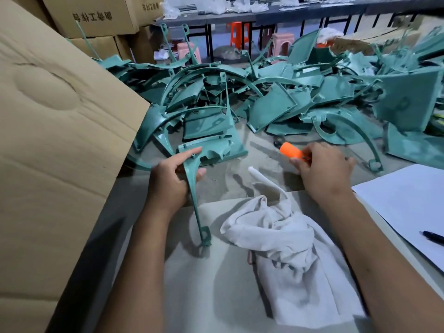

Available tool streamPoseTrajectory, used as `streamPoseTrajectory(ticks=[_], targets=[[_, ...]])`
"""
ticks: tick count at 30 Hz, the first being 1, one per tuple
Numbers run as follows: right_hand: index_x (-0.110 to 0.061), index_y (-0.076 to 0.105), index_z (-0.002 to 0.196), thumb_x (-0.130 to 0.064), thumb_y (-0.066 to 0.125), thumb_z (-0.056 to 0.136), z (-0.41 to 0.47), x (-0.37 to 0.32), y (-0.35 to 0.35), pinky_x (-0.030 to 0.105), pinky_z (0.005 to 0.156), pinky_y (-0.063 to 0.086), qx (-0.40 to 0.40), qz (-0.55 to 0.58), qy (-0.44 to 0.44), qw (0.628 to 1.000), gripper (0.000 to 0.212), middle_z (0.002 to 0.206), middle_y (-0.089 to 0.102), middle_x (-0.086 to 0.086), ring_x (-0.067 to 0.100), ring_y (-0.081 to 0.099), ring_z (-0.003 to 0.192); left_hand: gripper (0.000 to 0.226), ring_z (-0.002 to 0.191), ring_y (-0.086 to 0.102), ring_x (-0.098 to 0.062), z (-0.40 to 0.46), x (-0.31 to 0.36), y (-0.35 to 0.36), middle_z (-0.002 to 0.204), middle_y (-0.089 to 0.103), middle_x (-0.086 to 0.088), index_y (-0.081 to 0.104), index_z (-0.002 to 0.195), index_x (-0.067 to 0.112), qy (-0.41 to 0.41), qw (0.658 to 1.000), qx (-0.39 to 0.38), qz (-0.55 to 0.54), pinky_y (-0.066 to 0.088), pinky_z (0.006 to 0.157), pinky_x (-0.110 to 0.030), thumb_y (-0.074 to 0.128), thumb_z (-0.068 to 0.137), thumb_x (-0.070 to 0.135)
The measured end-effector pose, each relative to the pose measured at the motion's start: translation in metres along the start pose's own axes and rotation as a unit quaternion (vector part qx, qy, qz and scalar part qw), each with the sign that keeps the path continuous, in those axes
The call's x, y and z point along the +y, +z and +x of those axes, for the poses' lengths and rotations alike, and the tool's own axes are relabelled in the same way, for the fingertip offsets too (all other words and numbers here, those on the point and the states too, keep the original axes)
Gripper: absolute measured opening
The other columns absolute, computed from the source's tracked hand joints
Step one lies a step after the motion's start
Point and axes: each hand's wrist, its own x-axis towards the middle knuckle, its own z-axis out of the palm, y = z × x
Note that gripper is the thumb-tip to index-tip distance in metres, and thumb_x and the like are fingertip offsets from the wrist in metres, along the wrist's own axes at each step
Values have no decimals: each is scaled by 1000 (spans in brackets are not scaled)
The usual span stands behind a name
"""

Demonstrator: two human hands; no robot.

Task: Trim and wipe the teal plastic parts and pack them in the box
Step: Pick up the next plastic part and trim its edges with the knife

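Observation:
My left hand (171,181) grips a teal plastic part (211,149) by its long curved arm, whose ringed end (205,236) rests on the table near me. My right hand (322,169) holds an orange-handled trimming tool (290,151) to the right of that part, apart from it. A crumpled white cloth (288,258) lies on the table between my forearms. A big heap of teal parts (276,97) covers the far side of the table. The flap of a cardboard box (60,131) stands at my left.
White paper sheets (408,207) with a black pen (433,236) lie at the right edge. Stacked cardboard boxes (96,18) stand at the back left. Orange and pink stools (237,32) and a long bench are behind the heap.

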Motion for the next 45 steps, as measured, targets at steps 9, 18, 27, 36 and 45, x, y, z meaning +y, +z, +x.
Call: streamPoseTrajectory(ticks=[9,18,27,36,45], targets=[[-7,62,103,-27,37,114,-18,-27,-2,43,54,46,106,338,-103,929,34,72,64,5,23,59,58,42,85,68,-10,11,20,8,92,74,3,75,86,28,-37,940,211,-266,55,73,-27,57,92,65],[-15,62,115,-23,56,106,-29,-38,3,40,59,48,-1,367,-142,920,14,72,66,5,24,60,62,33,103,73,-15,5,39,36,99,78,1,64,94,13,2,936,176,-303,54,88,-22,68,82,-17],[-25,64,126,-23,56,107,-35,-44,-3,26,56,47,-23,437,-163,885,21,62,65,-1,16,61,54,39,96,76,-17,4,34,35,90,80,1,56,71,16,12,936,166,-311,57,80,-24,67,78,-21],[-36,73,124,-30,56,104,-22,-28,4,31,63,49,-49,233,-83,968,27,77,72,-10,13,62,66,51,92,73,-24,8,29,29,73,74,4,55,60,18,50,951,175,-249,56,85,-32,61,66,-32],[-44,75,118,-40,56,100,-21,-20,-4,30,57,44,-58,96,-145,983,26,83,76,-8,19,64,73,48,80,72,-13,6,22,4,76,75,1,55,61,18,54,975,56,-207,55,76,-22,62,69,-29]])
